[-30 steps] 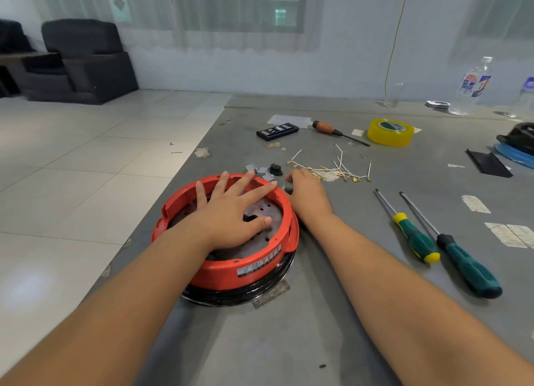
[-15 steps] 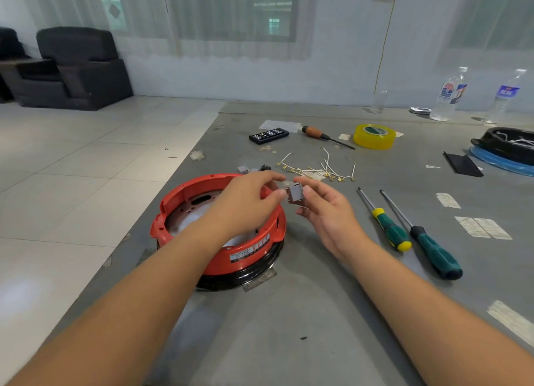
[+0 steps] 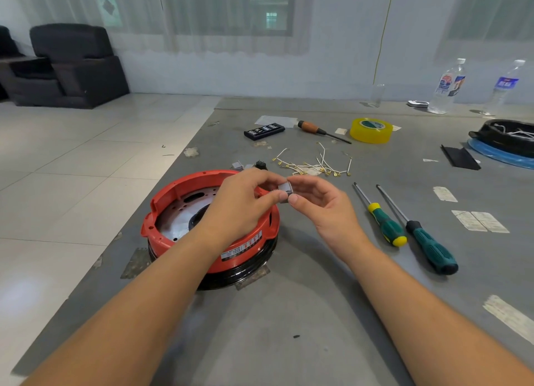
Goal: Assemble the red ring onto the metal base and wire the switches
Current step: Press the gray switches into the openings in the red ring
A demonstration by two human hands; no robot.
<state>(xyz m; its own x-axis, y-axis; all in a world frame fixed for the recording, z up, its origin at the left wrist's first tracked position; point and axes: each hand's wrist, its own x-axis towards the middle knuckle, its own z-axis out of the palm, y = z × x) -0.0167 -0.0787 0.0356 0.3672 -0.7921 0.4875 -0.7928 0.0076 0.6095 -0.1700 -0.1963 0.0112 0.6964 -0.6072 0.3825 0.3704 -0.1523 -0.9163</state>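
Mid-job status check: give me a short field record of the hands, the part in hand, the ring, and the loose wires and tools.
left hand: pinches the small grey switch
right hand: pinches the same switch from the other side
small grey switch: held above the ring's far right edge
red ring: sits on the metal base, black rim beneath
wires: loose pile beyond the hands
screwdrivers: two green-handled, on the table right of the hands
spare switches: on the table behind the ring

Head camera looks down, close over table (image 3: 318, 313)
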